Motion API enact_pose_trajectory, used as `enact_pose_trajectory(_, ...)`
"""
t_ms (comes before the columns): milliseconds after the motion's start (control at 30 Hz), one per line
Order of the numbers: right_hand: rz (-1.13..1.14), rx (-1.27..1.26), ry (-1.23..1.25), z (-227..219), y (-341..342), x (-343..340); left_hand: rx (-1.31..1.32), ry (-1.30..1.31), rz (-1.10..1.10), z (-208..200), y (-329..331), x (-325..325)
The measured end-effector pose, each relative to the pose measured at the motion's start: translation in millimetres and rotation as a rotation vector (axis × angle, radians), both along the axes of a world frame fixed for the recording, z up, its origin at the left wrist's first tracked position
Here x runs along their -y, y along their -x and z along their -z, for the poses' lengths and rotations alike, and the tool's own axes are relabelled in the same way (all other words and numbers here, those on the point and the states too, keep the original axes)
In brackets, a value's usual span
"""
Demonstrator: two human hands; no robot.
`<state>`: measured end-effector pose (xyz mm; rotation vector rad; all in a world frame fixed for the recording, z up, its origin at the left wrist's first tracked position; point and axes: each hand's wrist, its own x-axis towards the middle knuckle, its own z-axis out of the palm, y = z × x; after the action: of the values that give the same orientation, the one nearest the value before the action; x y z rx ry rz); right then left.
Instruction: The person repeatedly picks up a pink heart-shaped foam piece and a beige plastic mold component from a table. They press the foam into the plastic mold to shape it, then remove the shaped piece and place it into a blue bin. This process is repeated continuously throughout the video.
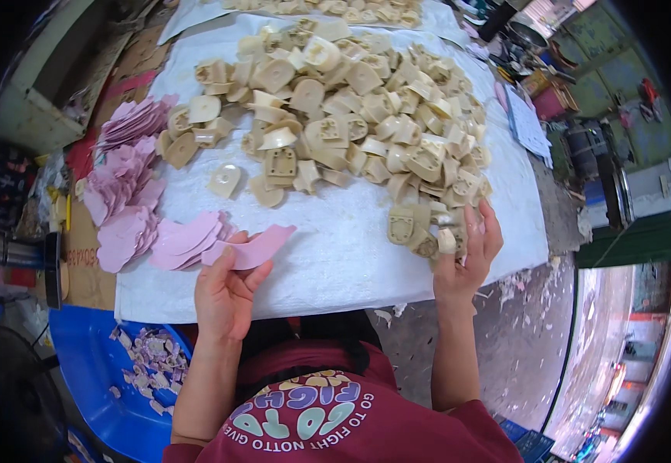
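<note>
My left hand point(229, 287) pinches a pink cut piece of thin sheet material point(262, 245), leather or fabric, between thumb and fingers. It hovers at the front edge of the table, beside fanned-out stacks of the same pink pieces point(128, 181). At the right edge of a large heap of cream plastic shoe heels point(335, 85), my right hand point(468, 258) reaches in with its fingers apart. One digit wears a pale cover point(446, 241). Some heels lie right by its fingertips; I see none firmly gripped. A single heel point(224, 180) rests apart from the heap, on the left.
A white sheet point(335, 270) covers the table. Below its left front corner stands a blue tub point(81, 363) with small purple-and-white scraps or pieces inside. More heels point(343, 9) lie at the far end. Papers point(527, 123) hang at the right edge. Scraps litter the floor point(505, 332).
</note>
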<state>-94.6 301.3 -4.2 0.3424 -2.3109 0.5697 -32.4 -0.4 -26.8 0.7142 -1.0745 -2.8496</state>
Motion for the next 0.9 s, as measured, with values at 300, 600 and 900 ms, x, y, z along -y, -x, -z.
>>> enact_pose_trajectory(300, -0.448, 0.257, 0.055, -2.1, 64.3, 147.7, -0.022, -0.080, -0.016, -2.1, -9.2, 7.4)
enact_pose_trajectory(600, -0.540, 0.342, 0.034, 19.8, 75.6, 165.6, -0.180, -0.095, -0.054, -10.8, 17.1, 14.6)
enact_pose_trajectory(900, -0.635, 0.385, 0.416, 34.0, 57.1, 145.1, -0.301, 0.235, -0.213, 13.0, 87.6, -18.7)
